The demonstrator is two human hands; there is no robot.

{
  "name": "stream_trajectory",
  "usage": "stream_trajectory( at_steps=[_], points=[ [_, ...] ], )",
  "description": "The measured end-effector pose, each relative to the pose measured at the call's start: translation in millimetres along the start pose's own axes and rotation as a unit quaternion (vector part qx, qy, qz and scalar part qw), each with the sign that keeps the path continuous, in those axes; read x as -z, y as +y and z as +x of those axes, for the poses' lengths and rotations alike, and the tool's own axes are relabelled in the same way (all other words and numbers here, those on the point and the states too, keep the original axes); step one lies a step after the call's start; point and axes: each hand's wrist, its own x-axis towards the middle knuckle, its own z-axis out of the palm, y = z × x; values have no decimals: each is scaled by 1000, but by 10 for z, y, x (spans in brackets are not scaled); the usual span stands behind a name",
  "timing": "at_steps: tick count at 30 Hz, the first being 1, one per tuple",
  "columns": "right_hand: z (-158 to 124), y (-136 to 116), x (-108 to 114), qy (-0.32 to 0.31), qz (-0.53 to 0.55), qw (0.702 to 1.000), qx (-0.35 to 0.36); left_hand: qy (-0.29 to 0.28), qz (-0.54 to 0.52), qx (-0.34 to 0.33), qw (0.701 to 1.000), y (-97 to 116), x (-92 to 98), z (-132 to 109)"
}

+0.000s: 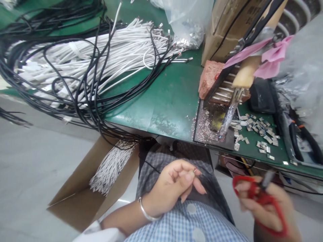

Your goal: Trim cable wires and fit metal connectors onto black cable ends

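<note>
Above my lap, my left hand (174, 181) is closed in a pinch on the end of a thin black cable (152, 165). A small reddish tip shows between its thumb and fingers. Off to the right, my right hand (272, 198) grips a pair of red-handled scissors (281, 218), blurred by motion. Their short dark blades point up and away from the left hand, and the two hands are well apart.
Black cables (87, 82) lie over bundled white cables (131, 40) on the green table (166, 90). A soldering iron (243, 72) rests at a brick (209, 79), near scattered small metal connectors (262, 129). An open cardboard box (78, 174) with white cables stands below left. Pliers (306, 134) lie right.
</note>
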Motion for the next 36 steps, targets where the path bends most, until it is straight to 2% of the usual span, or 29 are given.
stream_trajectory(
  at_steps=[1, 2, 4, 7, 11, 15, 23, 28, 36],
  points=[
    [31, -51, -123, -49, -8, 998, 46, -3, 4, -7, 1000, 1, 3, -3],
    [74, -99, -231, -71, -27, 993, 85, -4, 8, -11, 1000, 4, 4, -8],
    [177, -179, -393, -86, -59, 985, 140, 2, 15, -7, 1000, 15, -2, -23],
    [306, -235, -511, -90, -78, 978, 172, 14, 32, 20, 999, 37, -17, -57],
    [373, -227, -578, -116, -105, 969, 191, 10, 51, 23, 998, 49, -20, -83],
    [388, -202, -635, -109, -132, 962, 213, 0, 55, 11, 998, 53, -15, -77],
    [388, -199, -636, -111, -170, 952, 230, 32, 94, 28, 995, 110, -49, -85],
    [404, -212, -640, -120, -163, 953, 224, 50, 113, 49, 991, 153, -67, -82],
    [384, -177, -663, -133, -119, 963, 204, 49, 118, 53, 990, 153, -61, -83]
  ],
)
